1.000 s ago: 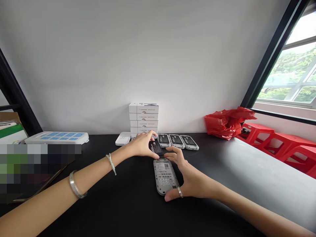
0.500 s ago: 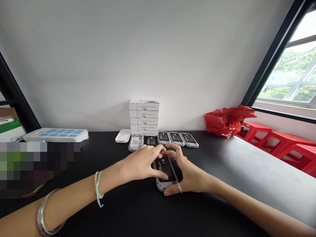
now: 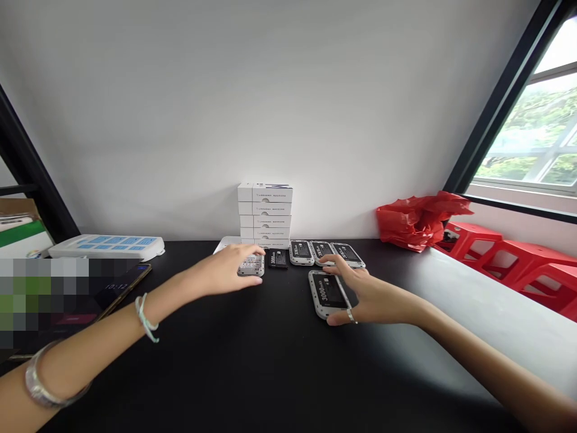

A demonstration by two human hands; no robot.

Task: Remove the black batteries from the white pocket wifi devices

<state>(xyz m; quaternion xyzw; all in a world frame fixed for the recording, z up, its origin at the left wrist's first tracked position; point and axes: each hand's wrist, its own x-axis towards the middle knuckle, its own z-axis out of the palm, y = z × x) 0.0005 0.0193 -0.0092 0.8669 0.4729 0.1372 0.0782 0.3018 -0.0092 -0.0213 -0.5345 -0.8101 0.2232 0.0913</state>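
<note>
My right hand (image 3: 360, 294) grips a white handheld device (image 3: 318, 308) by its edges, thumb at the near side and fingers at the far side. A black battery (image 3: 331, 291) marked 3000mAh sits in its uncovered back. Over at the left, my left hand (image 3: 225, 267) is open, its thumb and fingers apart around a second white device (image 3: 250, 266). That one's back shows a printed label and no battery. Beside it lies a loose black battery (image 3: 278, 258). White covers (image 3: 225, 242) are partly hidden behind my left hand.
Several white boxes (image 3: 265, 215) are stacked against the wall. Right of them, devices with batteries (image 3: 301, 252) lie in a row. A white power strip (image 3: 108, 245) and a phone (image 3: 121, 288) are at the left; a red plastic bag (image 3: 410, 222) and red stools (image 3: 514, 258) are at the right.
My hands have parted. The left has left the battery-fitted device and reached toward the one without a battery. My right hand has shifted that fitted device right and farther back.
</note>
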